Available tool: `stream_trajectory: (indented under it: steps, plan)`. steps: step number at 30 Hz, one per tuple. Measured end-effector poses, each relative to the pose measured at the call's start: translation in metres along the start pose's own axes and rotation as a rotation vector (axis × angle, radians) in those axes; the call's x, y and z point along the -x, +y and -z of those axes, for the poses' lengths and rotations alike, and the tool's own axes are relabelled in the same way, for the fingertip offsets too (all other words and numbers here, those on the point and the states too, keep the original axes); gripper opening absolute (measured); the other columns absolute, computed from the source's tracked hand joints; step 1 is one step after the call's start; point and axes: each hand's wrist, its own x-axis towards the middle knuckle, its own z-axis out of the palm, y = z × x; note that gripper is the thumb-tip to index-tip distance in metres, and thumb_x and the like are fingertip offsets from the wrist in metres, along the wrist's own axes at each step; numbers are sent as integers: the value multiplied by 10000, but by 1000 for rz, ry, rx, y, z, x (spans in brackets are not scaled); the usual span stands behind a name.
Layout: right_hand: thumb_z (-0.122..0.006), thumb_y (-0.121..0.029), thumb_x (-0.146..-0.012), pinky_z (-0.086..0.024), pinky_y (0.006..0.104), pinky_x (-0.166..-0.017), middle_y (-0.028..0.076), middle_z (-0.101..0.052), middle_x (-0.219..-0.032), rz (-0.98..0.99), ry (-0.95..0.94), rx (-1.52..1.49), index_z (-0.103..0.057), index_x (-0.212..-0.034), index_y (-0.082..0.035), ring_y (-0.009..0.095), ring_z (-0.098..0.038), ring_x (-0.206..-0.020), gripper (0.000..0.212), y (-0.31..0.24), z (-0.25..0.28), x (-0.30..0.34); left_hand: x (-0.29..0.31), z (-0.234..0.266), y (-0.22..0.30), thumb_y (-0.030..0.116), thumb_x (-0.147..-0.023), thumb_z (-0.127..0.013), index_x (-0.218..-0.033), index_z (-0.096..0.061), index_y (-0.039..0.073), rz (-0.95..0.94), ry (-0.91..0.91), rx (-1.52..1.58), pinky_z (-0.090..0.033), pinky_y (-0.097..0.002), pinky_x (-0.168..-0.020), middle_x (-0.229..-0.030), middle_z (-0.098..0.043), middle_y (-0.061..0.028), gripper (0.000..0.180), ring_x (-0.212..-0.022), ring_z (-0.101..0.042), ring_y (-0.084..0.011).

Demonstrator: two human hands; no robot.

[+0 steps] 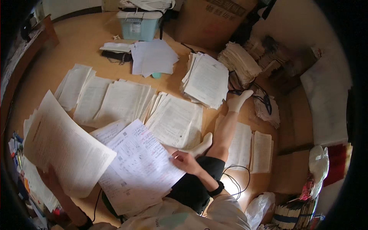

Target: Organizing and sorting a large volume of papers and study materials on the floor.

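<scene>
A large printed sheet point(67, 147) is raised and curved at the left, with my left hand point(51, 180) closed on its lower edge; the sheet hides part of the fingers. Across my lap lie sheets covered in handwriting, the top handwritten sheet point(142, 161) showing small diagrams and red marks. At this sheet's right edge my right hand point(187, 163) is closed, fingers bent and pinching the paper. Just beyond my lap rests a stack of printed papers point(174, 119), and left of it a row of overlapping paper piles point(122, 99).
Farther off are another paper stack point(207, 80), loose white sheets point(153, 57), a blue lidded bin point(140, 27) and a big cardboard box point(212, 23). My outstretched leg point(224, 134) crosses the floor beside more papers point(262, 151). A black cable point(245, 184) loops at the right near a plastic bag point(260, 207).
</scene>
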Motion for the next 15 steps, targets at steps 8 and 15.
stream_trajectory:
  steps: [8, 15]
  plan:
    - [-529, -157, -808, -377, 224, -491, 14, -534, -609, 155, 1089, -76, -583, -791, -5, 83, -475, -547, 162, 51, 225, -109, 3, -56, 30, 251, -781, -565, -1284, -265, 12, 84, 40, -238, -248, -381, -969, -1299, -304, -171, 633, -1153, -340, -302]
    - [-592, -259, -713, -456, 357, -614, 210, -599, -742, -325, 1358, 416, -601, -759, 34, 323, -594, -700, 296, 120, 266, -181, -5, -67, -8, 303, -764, -571, -1289, -236, -1, 24, -137, -173, -196, -393, -997, -1325, -257, -178, 694, -1190, -291, -319]
